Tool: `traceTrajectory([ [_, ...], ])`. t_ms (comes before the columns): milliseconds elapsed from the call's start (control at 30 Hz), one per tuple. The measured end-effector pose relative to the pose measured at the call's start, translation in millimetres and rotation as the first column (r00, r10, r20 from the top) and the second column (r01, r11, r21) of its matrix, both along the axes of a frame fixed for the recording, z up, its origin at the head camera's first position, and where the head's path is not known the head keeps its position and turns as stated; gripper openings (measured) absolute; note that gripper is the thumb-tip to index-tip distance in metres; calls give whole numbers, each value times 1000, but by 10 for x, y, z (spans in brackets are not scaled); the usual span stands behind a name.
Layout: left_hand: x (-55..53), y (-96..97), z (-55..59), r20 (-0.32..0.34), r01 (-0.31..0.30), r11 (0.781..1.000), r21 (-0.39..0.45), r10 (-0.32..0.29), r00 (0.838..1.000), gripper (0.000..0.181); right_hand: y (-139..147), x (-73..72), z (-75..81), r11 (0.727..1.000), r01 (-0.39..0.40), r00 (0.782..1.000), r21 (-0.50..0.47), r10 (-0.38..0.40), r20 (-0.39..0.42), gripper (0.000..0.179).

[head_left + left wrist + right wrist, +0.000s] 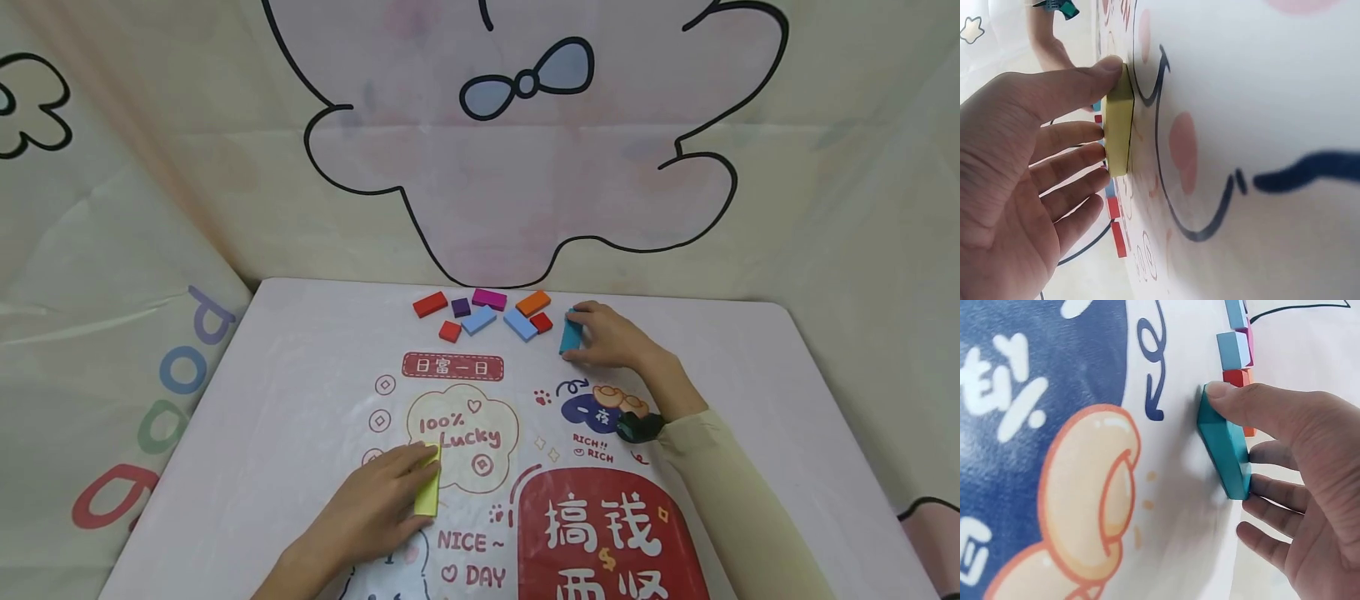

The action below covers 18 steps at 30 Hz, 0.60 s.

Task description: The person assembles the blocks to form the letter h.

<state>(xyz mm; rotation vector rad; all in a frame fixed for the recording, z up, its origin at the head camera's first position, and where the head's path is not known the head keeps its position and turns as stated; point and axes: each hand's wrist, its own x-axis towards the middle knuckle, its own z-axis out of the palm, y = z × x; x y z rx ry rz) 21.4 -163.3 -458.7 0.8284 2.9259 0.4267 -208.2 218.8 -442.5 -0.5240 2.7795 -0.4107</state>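
My left hand (363,512) holds a yellow block (428,490) at the printed cloud with "Lucky" on the table. In the left wrist view the thumb lies at one end of this yellow block (1120,125), and fingertips touch its side. Farther back on the right, my right hand (615,337) grips a teal block (571,335) between thumb and fingers. The right wrist view shows the teal block (1225,450) close over the white tabletop, thumb on its near end and fingertips along its far side.
Left of the teal block, near the table's back edge, lie several loose blocks: a long red block (430,304), a purple one (461,307), a magenta one (489,299), an orange one (532,302), light blue ones (521,325) and small red ones (450,332). A printed curtain (630,183) hangs behind the table.
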Motion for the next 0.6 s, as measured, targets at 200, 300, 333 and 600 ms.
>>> traceTrajectory([
  [200,19,-2,-12,-17,7,1000,13,-7,1000,63,19,18,-55,1000,17,1000,-14,-17,-15,81],
  [300,30,-1,-15,-18,6,1000,13,-6,1000,62,37,27,-90,1000,19,999,-19,-20,-35,82],
  [333,34,-2,-16,-18,6,1000,12,-6,1000,62,42,32,-98,1000,20,999,-22,-20,-42,82],
  [600,51,-17,-19,-13,16,1000,14,-16,1000,61,62,88,-123,997,23,995,-72,-30,-96,81],
])
